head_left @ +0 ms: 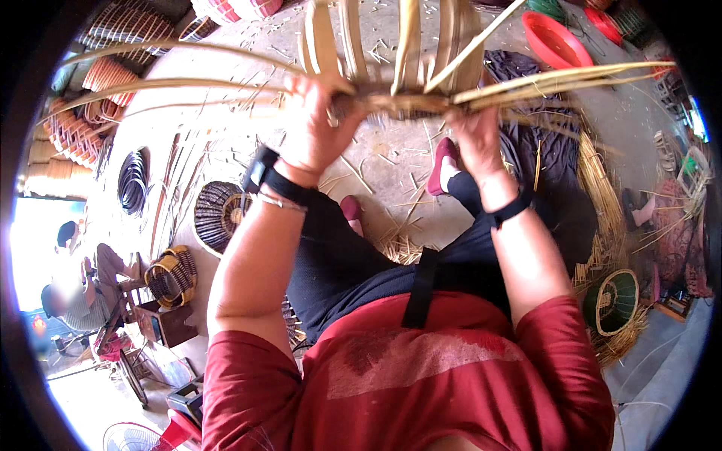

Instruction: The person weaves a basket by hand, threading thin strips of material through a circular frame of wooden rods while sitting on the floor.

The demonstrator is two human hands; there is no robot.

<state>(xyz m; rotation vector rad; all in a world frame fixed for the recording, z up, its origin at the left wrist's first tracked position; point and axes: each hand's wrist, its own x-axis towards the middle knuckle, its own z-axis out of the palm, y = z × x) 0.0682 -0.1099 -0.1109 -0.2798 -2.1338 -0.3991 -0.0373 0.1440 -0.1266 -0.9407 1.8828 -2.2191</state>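
Observation:
Held out in front of me is a wicker basket [410, 104], its woven band seen edge-on and smeared by motion. Wide pale stakes [350, 37] rise from it past the picture's upper edge. Long thin strands stick out on both sides, one bundle of strands [564, 77] to the right and single strands [180, 83] to the left. My left hand [320, 124] is closed on the basket's left end, thumb toward the middle. My right hand [477, 135] grips the right end, close to where the strands come out; its fingertips are partly hidden.
Finished baskets [124, 30] are stacked at the far left. A dark round basket [218, 216] and a coil [134, 180] lie on the left floor. A red basin [556, 39] stands far right, dark cloth [538, 161] and straw nearer. A seated person [83, 304] is at the left.

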